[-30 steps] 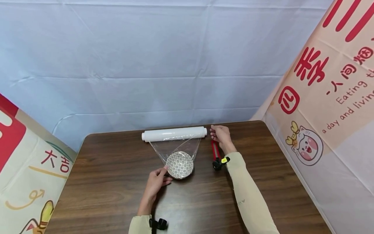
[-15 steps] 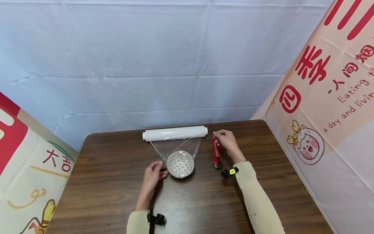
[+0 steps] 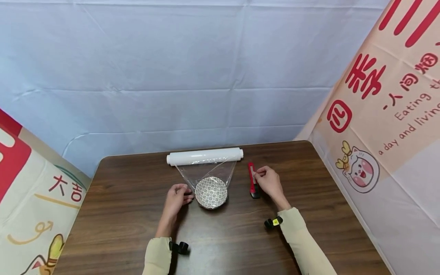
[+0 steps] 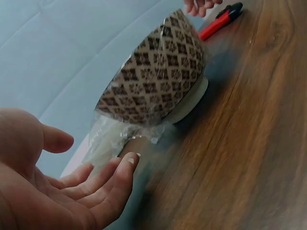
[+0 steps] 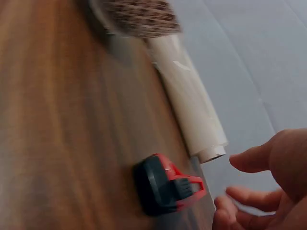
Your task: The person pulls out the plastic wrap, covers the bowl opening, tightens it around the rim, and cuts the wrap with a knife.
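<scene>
A patterned bowl (image 3: 211, 193) stands upright on its foot, with clear cling film over it. The film (image 3: 203, 171) runs back to a white cling film roll (image 3: 205, 156) and hangs crumpled at the bowl's side in the left wrist view. Left of the bowl, my left hand (image 3: 176, 197) has relaxed fingers and holds nothing; a gap separates it from the bowl (image 4: 156, 72). My right hand (image 3: 270, 183) is beside a red and black utility knife (image 3: 253, 180) lying on the table. In the right wrist view its fingers are loosely bent, apart from the knife (image 5: 165, 187).
The brown wooden table (image 3: 130, 217) has its far edge just behind the roll. A pale cloth backdrop (image 3: 154, 76) hangs behind it, and a printed cloth (image 3: 388, 126) stands along the right side.
My left hand has drawn away leftward from the bowl's edge. My right hand has come back toward me along the knife, from its far end to beside its middle. Bowl and roll stay put.
</scene>
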The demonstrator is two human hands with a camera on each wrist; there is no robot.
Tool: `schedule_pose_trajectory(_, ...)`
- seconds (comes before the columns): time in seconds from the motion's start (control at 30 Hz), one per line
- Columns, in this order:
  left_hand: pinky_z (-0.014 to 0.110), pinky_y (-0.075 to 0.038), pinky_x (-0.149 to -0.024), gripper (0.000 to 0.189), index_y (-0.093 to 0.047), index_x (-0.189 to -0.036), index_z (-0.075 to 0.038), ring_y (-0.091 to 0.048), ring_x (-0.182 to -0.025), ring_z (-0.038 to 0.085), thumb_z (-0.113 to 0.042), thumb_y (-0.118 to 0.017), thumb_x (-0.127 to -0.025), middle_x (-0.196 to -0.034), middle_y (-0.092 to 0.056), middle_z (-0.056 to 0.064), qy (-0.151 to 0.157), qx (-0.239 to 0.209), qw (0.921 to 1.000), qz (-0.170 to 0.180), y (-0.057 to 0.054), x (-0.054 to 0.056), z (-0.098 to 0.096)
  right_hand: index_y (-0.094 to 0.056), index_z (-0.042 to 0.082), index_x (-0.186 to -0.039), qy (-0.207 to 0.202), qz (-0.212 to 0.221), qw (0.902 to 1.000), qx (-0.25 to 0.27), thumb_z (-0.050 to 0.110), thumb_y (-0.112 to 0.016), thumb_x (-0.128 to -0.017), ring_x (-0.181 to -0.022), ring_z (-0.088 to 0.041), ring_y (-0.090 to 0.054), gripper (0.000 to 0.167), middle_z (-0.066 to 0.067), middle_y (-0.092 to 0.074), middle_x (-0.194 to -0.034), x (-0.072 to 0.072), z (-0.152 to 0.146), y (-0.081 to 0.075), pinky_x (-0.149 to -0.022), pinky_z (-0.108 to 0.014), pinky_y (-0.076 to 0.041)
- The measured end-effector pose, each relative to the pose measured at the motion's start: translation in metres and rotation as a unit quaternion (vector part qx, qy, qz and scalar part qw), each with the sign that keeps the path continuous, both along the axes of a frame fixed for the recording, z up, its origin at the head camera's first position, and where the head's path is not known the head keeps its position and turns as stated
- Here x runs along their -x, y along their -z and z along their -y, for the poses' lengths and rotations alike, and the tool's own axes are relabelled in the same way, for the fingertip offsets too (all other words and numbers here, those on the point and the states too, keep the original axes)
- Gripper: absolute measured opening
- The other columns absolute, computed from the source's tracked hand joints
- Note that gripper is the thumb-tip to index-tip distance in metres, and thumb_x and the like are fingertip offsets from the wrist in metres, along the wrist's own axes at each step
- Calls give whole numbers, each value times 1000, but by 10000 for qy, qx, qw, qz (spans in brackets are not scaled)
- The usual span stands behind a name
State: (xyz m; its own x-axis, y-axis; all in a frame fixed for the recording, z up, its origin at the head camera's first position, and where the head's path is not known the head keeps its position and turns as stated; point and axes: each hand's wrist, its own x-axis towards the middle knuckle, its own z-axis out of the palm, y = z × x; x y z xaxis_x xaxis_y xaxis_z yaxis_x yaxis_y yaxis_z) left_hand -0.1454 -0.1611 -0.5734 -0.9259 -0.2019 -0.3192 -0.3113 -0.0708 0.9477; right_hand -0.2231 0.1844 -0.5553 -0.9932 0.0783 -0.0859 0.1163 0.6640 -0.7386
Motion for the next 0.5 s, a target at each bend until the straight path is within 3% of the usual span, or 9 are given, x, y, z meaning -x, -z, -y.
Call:
schedule_pose_trajectory(0.1,26,-63,-76,35,-55,-131,13,-74,-82,16,-16,-48,-112,-115,-71,29,91,98,9999,28,0,7,5,-61,-4,-127,-41,93,9990,-430,39,-73,-98,-89,-28,-70,53,-20,-74,-108,-8,4,4,-72,-36,-54)
schedule_pose_trajectory(0.23,26,-63,-76,35,-60,-126,13,-74,-82,16,-16,-48,-112,-110,-72,25,153,168,9997,102,2,15,12,-54,-7,-130,-96,276,9965,-785,43,-76,-95,-76,-28,-67,65,-20,-71,-98,-16,11,8,-60,-37,-51)
schedule_pose_trajectory(0.5,27,-63,-76,32,-57,-125,8,-75,-82,17,-20,-50,-112,-107,-73,24,4,250,9995,194,3,27,23,-57,-2,-102,-101,263,9921,-1223,32,-75,-92,-64,-29,-61,40,-15,-65,-81,-20,21,13,-53,-40,-48)
